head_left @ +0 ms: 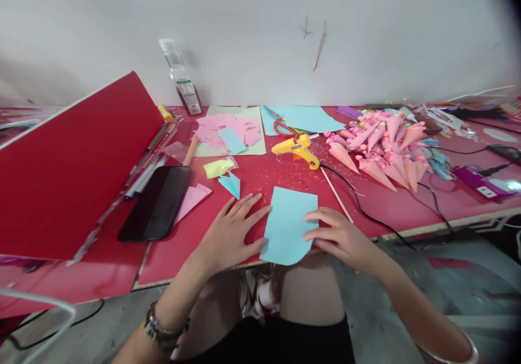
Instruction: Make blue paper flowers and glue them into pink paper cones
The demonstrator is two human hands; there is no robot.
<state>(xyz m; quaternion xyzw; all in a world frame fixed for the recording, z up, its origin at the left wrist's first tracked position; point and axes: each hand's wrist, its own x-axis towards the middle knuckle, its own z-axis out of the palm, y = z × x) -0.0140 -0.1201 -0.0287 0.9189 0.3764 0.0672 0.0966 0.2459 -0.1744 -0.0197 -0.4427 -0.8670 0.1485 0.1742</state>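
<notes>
Person seated at a red surface [285,179], both hands on a light blue paper sheet [290,223] at the near edge; its lower end hangs slightly past the edge.

Left hand [232,231]: flat, fingers spread, palm on the surface, fingertips touching the sheet's left edge. Grips nothing.

Right hand [340,234]: fingers extended and loosely together, resting on the sheet's right edge, pressing it down. No pinch visible.

Behind the sheet: yellow glue gun [296,149], its black cord [366,212] running right and off the edge. Thin wooden stick [336,195] lies just right of the sheet, apart from it.

Right rear: heap of pink paper cones [380,147].

Left of the left hand: small blue paper scrap [231,184], pink folded paper [191,200], black phone [157,202] face up. Large red board [69,168] tilted up at far left.

Rear centre: pink paper cuttings [228,128] piled on a pale green sheet [254,147]; more blue sheets [305,119] beside them. Bracelet on the left wrist.
</notes>
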